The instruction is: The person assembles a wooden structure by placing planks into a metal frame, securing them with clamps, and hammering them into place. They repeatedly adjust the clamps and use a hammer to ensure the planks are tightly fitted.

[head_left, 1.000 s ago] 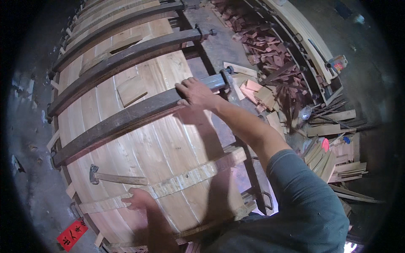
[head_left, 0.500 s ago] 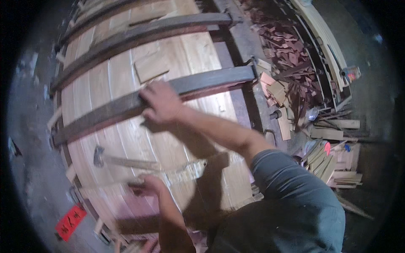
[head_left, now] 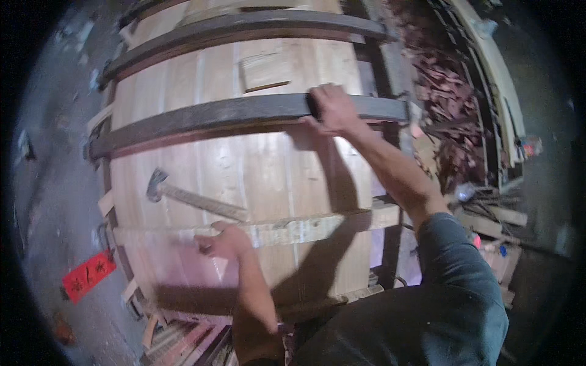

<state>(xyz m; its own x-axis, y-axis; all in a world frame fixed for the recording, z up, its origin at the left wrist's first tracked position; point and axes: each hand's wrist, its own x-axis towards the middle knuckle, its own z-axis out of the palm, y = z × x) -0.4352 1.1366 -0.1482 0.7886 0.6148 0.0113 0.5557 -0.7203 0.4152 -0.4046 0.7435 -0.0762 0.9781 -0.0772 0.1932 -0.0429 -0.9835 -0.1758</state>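
Note:
A panel of pale boards (head_left: 268,177) lies side by side under dark crossbeams. My right hand (head_left: 334,111) is wrapped over the nearest dark beam (head_left: 244,111), right of its middle, fingers on top and thumb at the near side. My left hand (head_left: 227,241) is at the near edge of a long pale wooden strip (head_left: 305,229) lying across the boards, its curled fingers and thumb around that edge, slightly blurred. Just beyond the strip lies a wooden-handled tool (head_left: 198,200) with a dark metal head, hammer or hatchet. A flat square wood piece (head_left: 265,70) rests past the beam.
Scrap wood (head_left: 448,97) is heaped beyond the frame's right side rail (head_left: 390,67). Offcuts (head_left: 488,219) lie on the floor at right. A red paper (head_left: 89,276) with dark marks hangs near the left edge. More dark beams (head_left: 244,24) cross the panel farther off.
My right hand has moved right along the dark beam. The pale strip now reaches farther right, to the side rail. The whole view has shifted; the tool stays on the boards.

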